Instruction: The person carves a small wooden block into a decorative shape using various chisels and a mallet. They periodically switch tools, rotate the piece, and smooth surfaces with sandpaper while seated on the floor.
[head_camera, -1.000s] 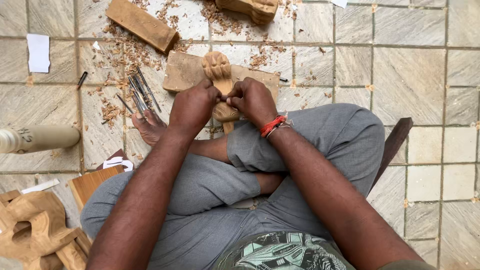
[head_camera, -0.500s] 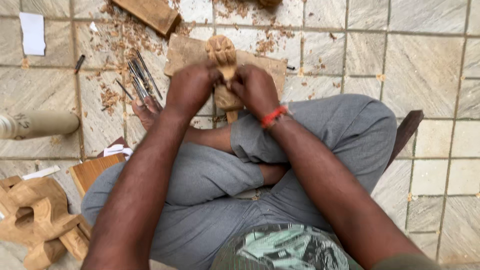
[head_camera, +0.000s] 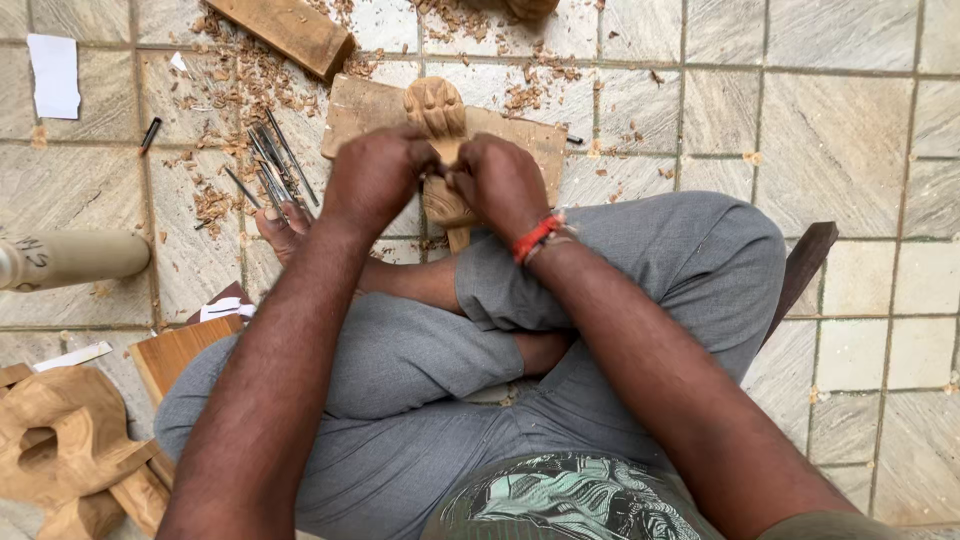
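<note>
I see my left hand (head_camera: 375, 175) and right hand (head_camera: 500, 180) both closed tight around a small carved wooden figure (head_camera: 437, 110) at twelve o'clock, above my crossed legs. It rests on a flat wooden board (head_camera: 520, 135) on the tiled floor (head_camera: 850, 120). Metal chisels (head_camera: 270, 165) lie at ten o'clock

I'm sitting on a floor of pale grey-beige stone tiles (head_camera: 880, 130) with darker grout lines, lit by soft even daylight. Light brown wood shavings (head_camera: 240, 90) are scattered all over the tiles up ahead, plus a white paper scrap (head_camera: 55, 75) off to my left.
</note>
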